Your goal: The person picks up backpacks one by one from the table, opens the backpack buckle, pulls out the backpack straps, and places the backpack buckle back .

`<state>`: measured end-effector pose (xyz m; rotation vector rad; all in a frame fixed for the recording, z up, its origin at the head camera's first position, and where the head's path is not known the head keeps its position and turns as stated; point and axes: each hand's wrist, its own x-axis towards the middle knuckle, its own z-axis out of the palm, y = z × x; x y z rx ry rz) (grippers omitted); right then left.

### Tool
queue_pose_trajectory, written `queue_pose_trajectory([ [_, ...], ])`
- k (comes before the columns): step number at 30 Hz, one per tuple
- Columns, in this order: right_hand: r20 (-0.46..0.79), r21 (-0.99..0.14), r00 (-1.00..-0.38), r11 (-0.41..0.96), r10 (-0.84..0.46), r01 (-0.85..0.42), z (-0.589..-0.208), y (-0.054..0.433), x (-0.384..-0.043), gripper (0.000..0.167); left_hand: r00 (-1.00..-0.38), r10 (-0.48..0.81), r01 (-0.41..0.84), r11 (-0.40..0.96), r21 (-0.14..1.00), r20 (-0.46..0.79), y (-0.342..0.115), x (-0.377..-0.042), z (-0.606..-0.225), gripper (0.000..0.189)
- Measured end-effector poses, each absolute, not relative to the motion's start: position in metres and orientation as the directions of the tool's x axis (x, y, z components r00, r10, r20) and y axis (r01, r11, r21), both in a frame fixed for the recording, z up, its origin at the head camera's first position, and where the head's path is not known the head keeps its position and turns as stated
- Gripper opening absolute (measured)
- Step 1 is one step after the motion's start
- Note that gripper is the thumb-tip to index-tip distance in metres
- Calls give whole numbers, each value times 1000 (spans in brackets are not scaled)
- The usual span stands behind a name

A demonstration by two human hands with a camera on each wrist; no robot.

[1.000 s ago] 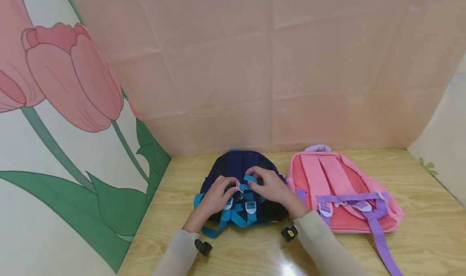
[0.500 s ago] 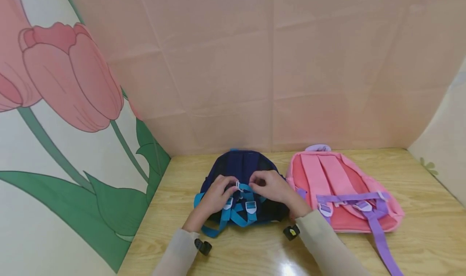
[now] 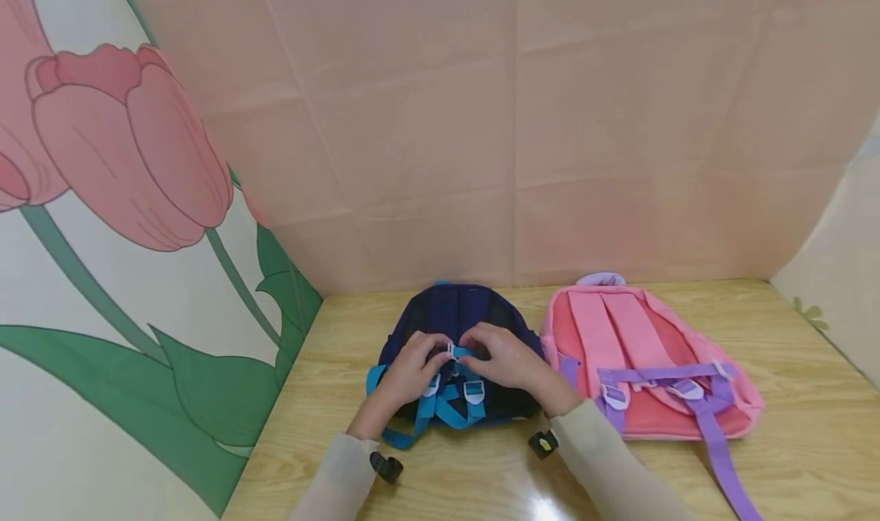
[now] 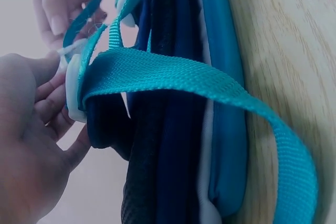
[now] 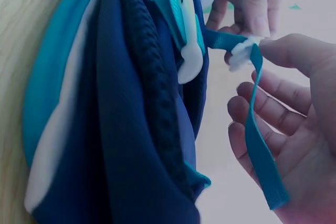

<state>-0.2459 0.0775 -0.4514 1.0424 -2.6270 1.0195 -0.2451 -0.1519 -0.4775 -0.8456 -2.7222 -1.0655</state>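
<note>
A navy backpack (image 3: 459,307) with blue webbing lies on the table, straps up. Above its middle, my left hand (image 3: 410,370) pinches a small white buckle (image 5: 241,54). My right hand (image 3: 507,360) is just to the right, its thumb and fingertips on the blue strap (image 3: 464,351) by the buckle. In the right wrist view the strap's loose end (image 5: 265,166) hangs down in front of the right palm. White strap adjusters (image 3: 473,390) sit on the shoulder straps below. How the strap runs through the buckle is partly hidden by fingers.
A pink backpack (image 3: 639,330) with purple straps lies right beside the navy one. One purple strap (image 3: 722,460) trails toward the table's front. The wooden table (image 3: 309,399) meets a pinkish backdrop (image 3: 412,162) behind, and a tulip-printed wall (image 3: 137,169) stands left.
My right hand let the strap's raised end drop, drew slightly back, then moved left to grip the strap beside the buckle. The left hand stays nearly still on the buckle.
</note>
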Motion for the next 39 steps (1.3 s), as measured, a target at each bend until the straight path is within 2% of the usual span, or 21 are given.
queue_pose_trajectory([
  [9,316,-544,-781,572,-539,-615,-456,71,-246,22,-844,455,525,600,604,283,-151,-244,-478,28],
  [21,362,-553,-773,547,-522,-629,-460,69,-248,19,-854,447,508,602,615,268,-150,-243,-478,32],
  [39,324,-588,-794,548,-514,-595,-463,68,-250,18,-851,444,512,582,632,280,-150,-243,-478,31],
])
